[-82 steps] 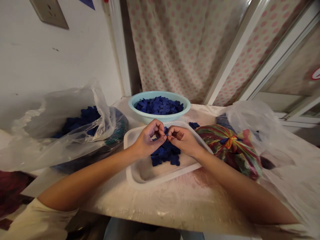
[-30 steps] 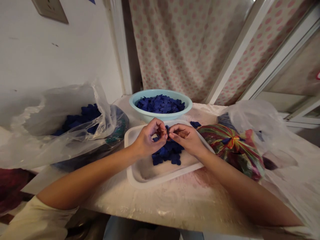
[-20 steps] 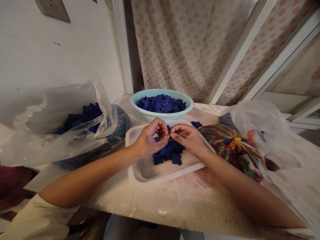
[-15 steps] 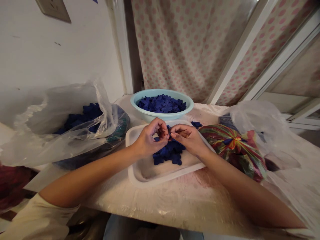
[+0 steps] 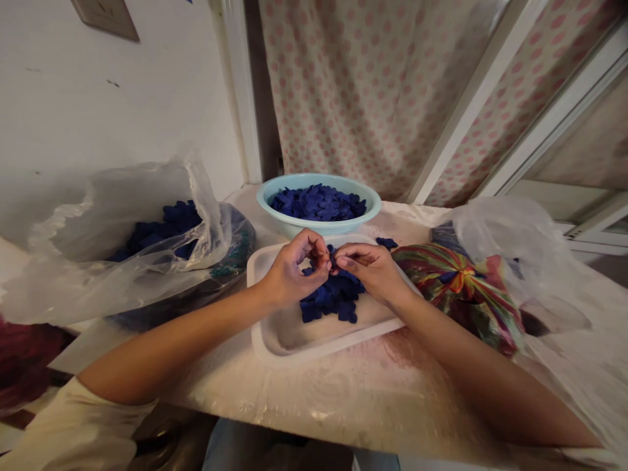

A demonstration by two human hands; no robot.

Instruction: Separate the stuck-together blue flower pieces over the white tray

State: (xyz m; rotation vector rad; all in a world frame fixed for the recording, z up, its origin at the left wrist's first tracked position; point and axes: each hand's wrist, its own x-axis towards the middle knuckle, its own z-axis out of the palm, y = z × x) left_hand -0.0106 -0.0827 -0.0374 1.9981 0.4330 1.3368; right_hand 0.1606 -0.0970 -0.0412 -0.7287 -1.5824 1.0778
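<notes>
Over a pale table (image 5: 294, 399), above the white tray (image 5: 282, 358), the left hand (image 5: 297, 269) and right hand (image 5: 367, 267) pinch a blue piece (image 5: 331, 251), likely light, soft, best held at its edges.

A plain white wall (image 5: 161, 91) fills the upper left of the frame, with a socket plate (image 5: 106, 18) at the top edge and a small dark mark (image 5: 113, 83) below it. A pink-dotted curtain (image 5: 338, 91) hangs top centre; white frame bars (image 5: 475, 99) slant across the upper right. The pale tabletop (image 5: 294, 396) shines faintly at lower centre.
</notes>
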